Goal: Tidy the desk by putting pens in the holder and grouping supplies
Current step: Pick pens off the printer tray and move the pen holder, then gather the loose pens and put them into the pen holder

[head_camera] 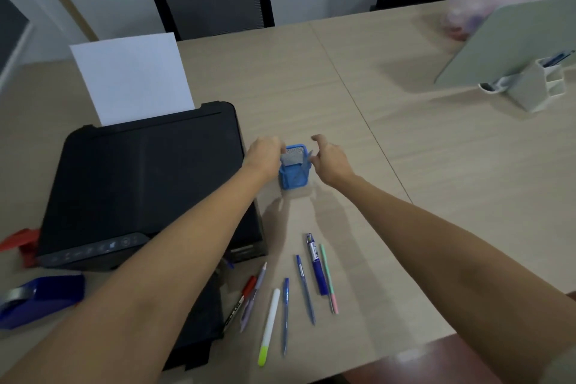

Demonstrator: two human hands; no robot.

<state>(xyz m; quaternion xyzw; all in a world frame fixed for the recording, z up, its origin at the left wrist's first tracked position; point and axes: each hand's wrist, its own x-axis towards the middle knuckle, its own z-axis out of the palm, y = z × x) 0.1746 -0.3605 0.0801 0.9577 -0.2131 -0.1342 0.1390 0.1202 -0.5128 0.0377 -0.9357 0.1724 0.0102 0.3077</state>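
A small blue mesh pen holder (294,176) stands upright on the desk just right of the printer. My left hand (265,154) grips its left rim. My right hand (330,159) is at its right side with fingers spread, touching or nearly touching the rim. Several pens lie loose on the desk nearer to me: a thick blue pen (315,263), a mint-and-pink pen (328,279), two thin blue pens (305,288) (285,315), a white pen with a yellow-green tip (268,326), a lilac pen (252,298) and a red marker (243,299).
A black printer (140,184) with white paper (131,78) fills the left of the desk. A blue tape dispenser (40,299) and a red object (21,245) sit at the far left. A grey divider (505,40) and white organizer (536,87) stand at right. Black chairs stand behind.
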